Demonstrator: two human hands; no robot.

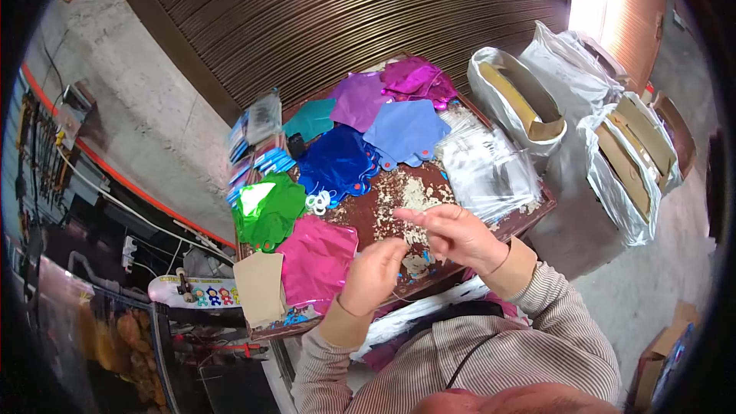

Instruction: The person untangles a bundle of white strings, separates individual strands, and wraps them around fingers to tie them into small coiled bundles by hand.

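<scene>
My left hand is over the front of the table, beside a pink foil piece. Its fingers are pressed together, and whatever they may pinch is too small to make out. Just to the right, my right hand hovers above the worn tabletop, its index finger pointing left and the others curled in. Anything between those fingers cannot be made out. A faint thin line runs below my left hand. Beyond the hands lie white rings or cord loops, a dark blue foil stack and a green foil stack.
Light blue, purple, teal and magenta foil pieces cover the table's back. Clear plastic sleeves are piled at right. White bags holding cardboard stand on the floor. A brown shutter rises behind.
</scene>
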